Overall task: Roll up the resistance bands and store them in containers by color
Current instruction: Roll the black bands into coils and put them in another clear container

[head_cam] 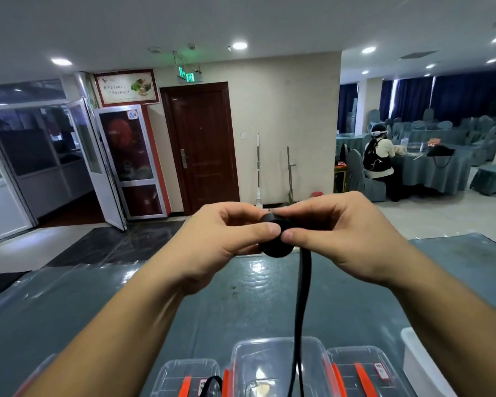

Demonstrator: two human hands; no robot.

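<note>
Above a teal-covered desk (184, 296), you are pinching a black resistance band roll (275, 239) between left hand (221, 242) and right hand (347, 236), its loose tail hanging straight down toward clear containers (269, 365).

Green exit sign (190, 77) above door (202, 144); poster text illegible.

A black resistance band (277, 236) is partly wound into a tight round coil held up in mid-air, its flat loose tail hanging straight down toward 6 o'clock. Below, three clear lidded containers (269, 365) with orange latches sit side by side at the near edge.
</note>
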